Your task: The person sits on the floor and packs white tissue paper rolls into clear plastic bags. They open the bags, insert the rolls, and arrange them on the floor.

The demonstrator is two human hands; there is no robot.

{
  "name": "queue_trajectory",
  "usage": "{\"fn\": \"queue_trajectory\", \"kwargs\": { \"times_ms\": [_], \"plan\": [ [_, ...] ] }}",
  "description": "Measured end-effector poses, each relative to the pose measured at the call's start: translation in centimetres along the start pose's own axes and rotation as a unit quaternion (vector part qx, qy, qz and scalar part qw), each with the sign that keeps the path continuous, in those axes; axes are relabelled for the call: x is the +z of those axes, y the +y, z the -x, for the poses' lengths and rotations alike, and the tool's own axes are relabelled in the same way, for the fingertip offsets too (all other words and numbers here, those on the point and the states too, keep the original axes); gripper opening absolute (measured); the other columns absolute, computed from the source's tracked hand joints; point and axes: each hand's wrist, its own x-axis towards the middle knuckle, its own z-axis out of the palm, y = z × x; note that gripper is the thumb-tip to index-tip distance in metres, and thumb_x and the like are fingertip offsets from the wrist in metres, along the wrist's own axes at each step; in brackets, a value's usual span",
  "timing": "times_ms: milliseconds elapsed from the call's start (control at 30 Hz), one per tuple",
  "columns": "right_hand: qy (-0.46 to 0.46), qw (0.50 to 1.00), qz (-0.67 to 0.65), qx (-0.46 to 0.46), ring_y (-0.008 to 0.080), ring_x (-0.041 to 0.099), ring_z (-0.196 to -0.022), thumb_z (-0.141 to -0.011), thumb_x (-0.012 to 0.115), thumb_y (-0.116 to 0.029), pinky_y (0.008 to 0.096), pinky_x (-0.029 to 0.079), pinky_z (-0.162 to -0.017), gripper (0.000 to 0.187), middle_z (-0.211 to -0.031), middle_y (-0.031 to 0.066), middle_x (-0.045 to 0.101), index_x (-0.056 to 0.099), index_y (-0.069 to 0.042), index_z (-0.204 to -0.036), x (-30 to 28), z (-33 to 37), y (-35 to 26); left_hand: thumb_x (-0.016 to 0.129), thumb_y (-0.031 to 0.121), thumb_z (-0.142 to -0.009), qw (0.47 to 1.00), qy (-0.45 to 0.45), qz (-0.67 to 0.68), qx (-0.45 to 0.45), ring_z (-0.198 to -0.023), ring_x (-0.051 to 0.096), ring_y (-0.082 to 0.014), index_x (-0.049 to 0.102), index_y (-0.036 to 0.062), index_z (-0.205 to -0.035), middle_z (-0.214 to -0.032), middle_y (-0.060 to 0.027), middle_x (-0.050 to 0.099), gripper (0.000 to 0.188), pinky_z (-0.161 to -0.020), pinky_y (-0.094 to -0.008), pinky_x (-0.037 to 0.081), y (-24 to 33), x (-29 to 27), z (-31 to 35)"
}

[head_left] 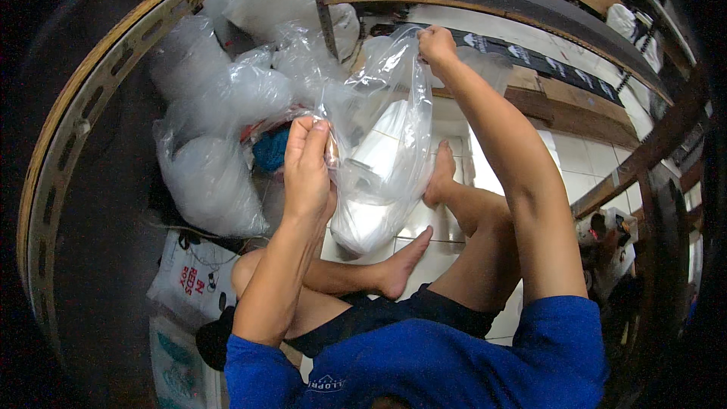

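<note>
A large clear plastic bag (420, 117) hangs between my two hands, in front of me and just above the floor. My left hand (307, 163) is closed on one side of its rim, thumb pressed against the fingers. Farther off and higher, my right hand (438, 45) grips the opposite upper edge in a fist. Inside the bag lies a bundle of flat white sheets or sleeves (379, 140), seemingly with a thin band around it. More white material fills the bag's bottom, but its kind is hard to make out through the shiny plastic.
Several stuffed clear plastic bags (216, 182) are heaped at the left, with a blue bundle (271, 150) among them. A slotted metal shelf frame (76, 113) curves along the left. A dark shelf board (485, 0) crosses the far side. Cardboard (591, 113) lies beneath it on white tiles.
</note>
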Motion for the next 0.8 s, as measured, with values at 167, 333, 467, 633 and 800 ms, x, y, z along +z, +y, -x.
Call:
{"fn": "queue_trajectory", "kwargs": {
  "times_ms": [167,333,467,633,800],
  "plan": [
    [-0.062,0.987,-0.07,0.128,0.0329,0.067,-0.091,-0.084,0.057,-0.02,0.0405,0.052,-0.079,0.021,-0.097,0.0186,0.069,0.07,-0.007,-0.096,0.9,-2.0,0.7,0.052,0.013,-0.095,0.997,0.033,-0.002,0.064,-0.062,0.039,-0.0044,0.049,0.0083,-0.092,-0.071,0.0035,0.045,0.006,-0.056,-0.0208,0.033,-1.9,2.7,-1.7],
    [-0.076,0.985,-0.138,0.071,0.0173,0.05,-0.05,-0.086,0.054,-0.007,0.0333,0.042,-0.042,0.01,-0.066,0.0084,0.054,0.059,0.0,-0.082,1.9,-2.9,2.3,0.051,0.013,-0.095,0.998,-0.013,0.001,0.069,-0.062,0.04,-0.0048,0.048,0.0081,-0.092,-0.071,0.0028,0.046,0.006,-0.056,-0.0213,0.034,-4.0,4.7,-1.7],
    [-0.054,0.982,-0.165,0.072,0.0171,0.051,-0.05,-0.087,0.054,-0.011,0.033,0.041,-0.042,0.014,-0.065,0.0084,0.055,0.06,0.001,-0.083,1.2,-1.7,2.3,0.05,0.013,-0.096,0.998,0.03,-0.014,0.061,-0.062,0.039,-0.0042,0.049,0.0081,-0.093,-0.071,0.0026,0.046,0.006,-0.056,-0.0211,0.033,-2.9,6.1,1.5],
    [-0.058,0.994,-0.087,0.025,0.0347,0.065,-0.096,-0.082,0.058,-0.025,0.0411,0.05,-0.085,0.022,-0.101,0.0165,0.068,0.069,-0.009,-0.092,-1.8,1.2,0.5,0.05,0.015,-0.096,0.995,0.027,-0.082,0.056,-0.058,0.038,-0.0033,0.051,0.008,-0.092,-0.066,0.0035,0.045,0.008,-0.053,-0.0195,0.032,-0.8,5.7,8.3],
    [-0.111,0.981,-0.154,0.036,0.0381,0.063,-0.097,-0.086,0.053,-0.025,0.0441,0.048,-0.086,0.026,-0.099,0.0204,0.067,0.068,-0.007,-0.097,-3.1,6.2,-3.0,0.048,0.015,-0.097,0.992,-0.007,-0.088,0.092,-0.05,0.035,-0.0036,0.05,0.0074,-0.09,-0.059,0.005,0.041,0.01,-0.047,-0.0196,0.028,0.9,4.3,12.1]
  ]
}}
